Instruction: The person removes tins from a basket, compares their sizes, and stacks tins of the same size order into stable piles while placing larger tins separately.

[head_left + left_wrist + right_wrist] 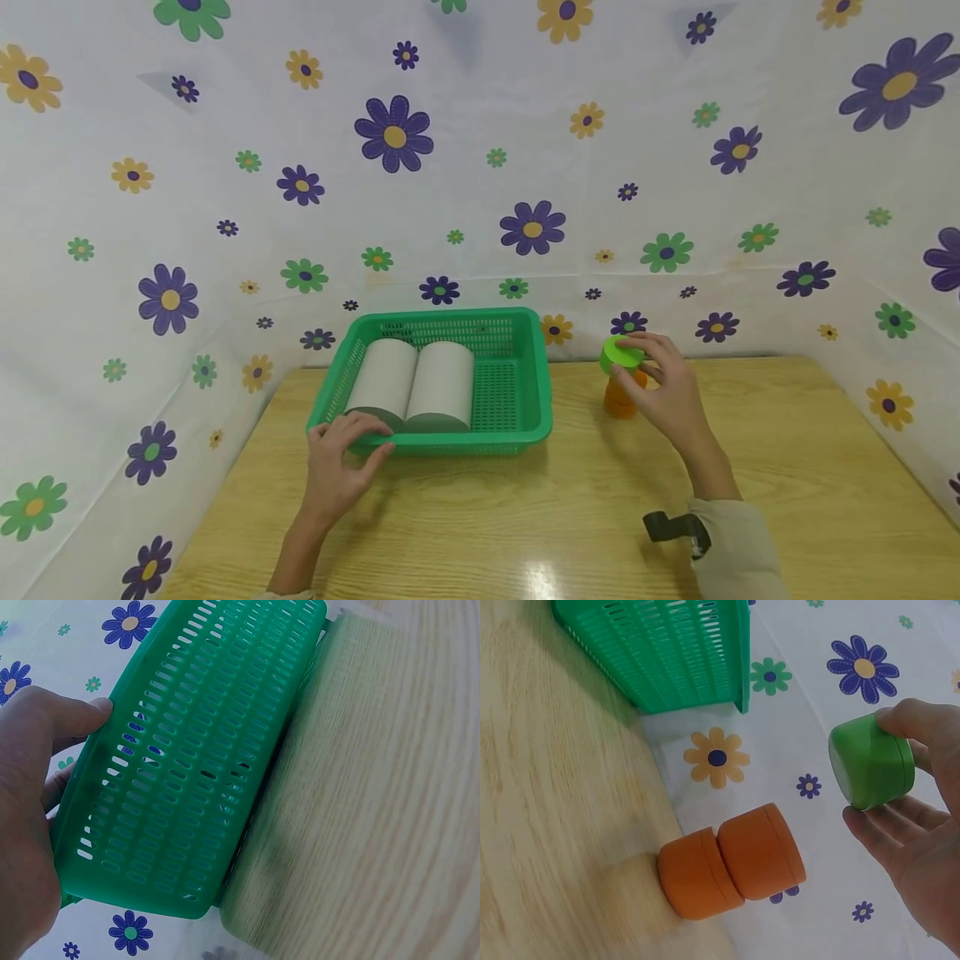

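My left hand (pixel 336 467) grips the near left rim of a green slotted plastic basket (pixel 480 439), thumb on the outside wall in the left wrist view. Two large white cylinders (pixel 442 379) lie side by side in the basket's left and middle part. On the right, my right hand (pixel 671 396) holds a small green round tub (pixel 868 761) between thumb and fingers. In the right wrist view the tub is apart from two stacked orange tubs, a lower one (pixel 697 874) on the table and an upper one (pixel 761 851) on top of it.
The wooden table (pixel 480 525) carries the basket and the orange stack, both near its back edge. Behind and at the sides hangs a white flower-print cloth (pixel 465 192). A black strap (pixel 675 527) sits at my right sleeve. Inside the basket, bare slotted floor shows at right.
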### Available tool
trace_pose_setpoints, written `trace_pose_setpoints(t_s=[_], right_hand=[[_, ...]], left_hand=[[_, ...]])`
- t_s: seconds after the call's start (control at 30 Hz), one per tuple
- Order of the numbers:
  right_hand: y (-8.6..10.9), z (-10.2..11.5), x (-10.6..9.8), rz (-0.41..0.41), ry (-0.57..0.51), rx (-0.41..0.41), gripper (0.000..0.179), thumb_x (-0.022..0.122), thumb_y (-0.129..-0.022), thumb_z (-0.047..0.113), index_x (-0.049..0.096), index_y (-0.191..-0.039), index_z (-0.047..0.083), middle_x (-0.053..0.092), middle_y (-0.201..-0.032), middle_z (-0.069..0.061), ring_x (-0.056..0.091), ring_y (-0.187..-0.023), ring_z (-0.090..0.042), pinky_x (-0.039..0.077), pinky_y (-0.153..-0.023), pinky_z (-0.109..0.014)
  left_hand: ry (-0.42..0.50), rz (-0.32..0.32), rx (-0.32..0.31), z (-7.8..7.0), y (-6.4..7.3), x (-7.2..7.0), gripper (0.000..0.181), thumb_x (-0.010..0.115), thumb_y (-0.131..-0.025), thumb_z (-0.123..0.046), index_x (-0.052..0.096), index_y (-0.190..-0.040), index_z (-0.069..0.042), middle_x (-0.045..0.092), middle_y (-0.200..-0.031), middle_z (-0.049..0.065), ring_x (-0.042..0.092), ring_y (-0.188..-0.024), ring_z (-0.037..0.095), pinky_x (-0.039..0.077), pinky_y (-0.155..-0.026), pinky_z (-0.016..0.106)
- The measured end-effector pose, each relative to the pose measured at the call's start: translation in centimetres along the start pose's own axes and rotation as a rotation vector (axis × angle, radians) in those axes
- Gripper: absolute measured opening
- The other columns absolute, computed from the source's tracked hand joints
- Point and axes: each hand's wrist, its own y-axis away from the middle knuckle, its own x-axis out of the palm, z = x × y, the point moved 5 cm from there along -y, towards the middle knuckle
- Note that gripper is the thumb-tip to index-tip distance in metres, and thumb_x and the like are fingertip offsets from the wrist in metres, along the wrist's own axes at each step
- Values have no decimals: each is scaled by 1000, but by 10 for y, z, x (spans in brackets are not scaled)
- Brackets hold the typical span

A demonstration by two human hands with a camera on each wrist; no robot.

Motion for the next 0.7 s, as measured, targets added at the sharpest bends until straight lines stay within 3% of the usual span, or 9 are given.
trace_pose_setpoints(t_s=[0.23, 0.7], right_hand=[[2, 15, -6, -10, -9, 19, 33, 74, -85, -14, 65, -117, -13, 58, -123, -30, 60, -111, -39, 49, -87, -15], [7, -4, -7, -32, -17, 52, 35, 75, -86, -12, 65, -119, -13, 56, -126, -30, 59, -116, -44, 49, -88, -14]], left_hand=[[-3, -16, 20, 0, 0, 0, 25, 86, -80, -6, 74, -96, -21, 70, -99, -9, 58, -94, 15, 20, -83, 44], [-2, -18, 13, 1, 1, 0, 23, 85, -81, -8, 74, -96, -21, 70, -99, -9, 59, -96, 15, 20, -85, 44]])
